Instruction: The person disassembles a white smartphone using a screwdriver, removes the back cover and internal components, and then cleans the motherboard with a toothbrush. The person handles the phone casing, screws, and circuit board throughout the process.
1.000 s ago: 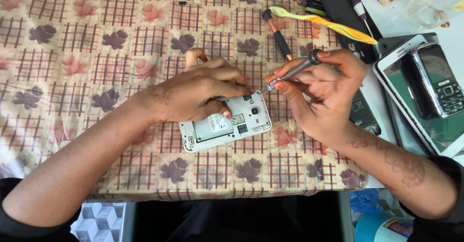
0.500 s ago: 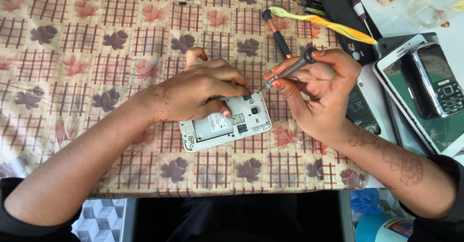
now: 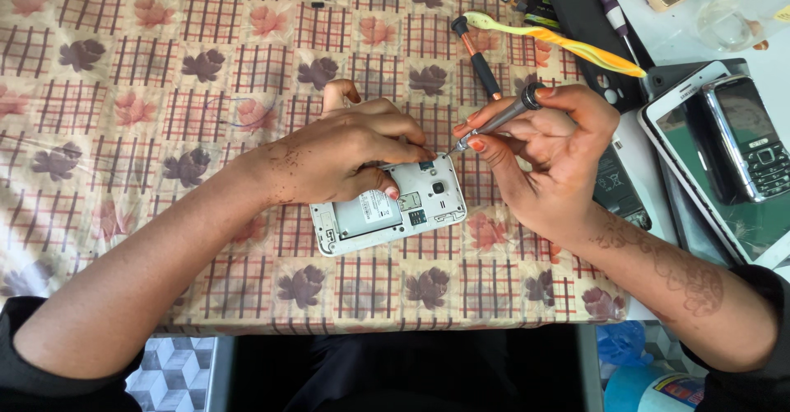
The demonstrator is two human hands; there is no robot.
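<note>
At centre frame, the white phone (image 3: 388,208) with its back cover off is pinned flat to the flowered tablecloth (image 3: 123,91) by the left hand (image 3: 341,155), so it can't slide. A small screwdriver (image 3: 494,121) is pinched tight in the right hand (image 3: 550,147), tip set at the phone's upper right corner.

Two bare forearms end in bare hands, the left hand (image 3: 346,153) and the right hand (image 3: 551,144). Dark sleeves, black or nearly so, are pushed up to the elbows. The fingernails are tinted orange-red. Reddish-brown henna tracery (leafy scrolls and small curls) runs along the right wrist and forearm, and fainter marks dot the back of the left hand.
</note>
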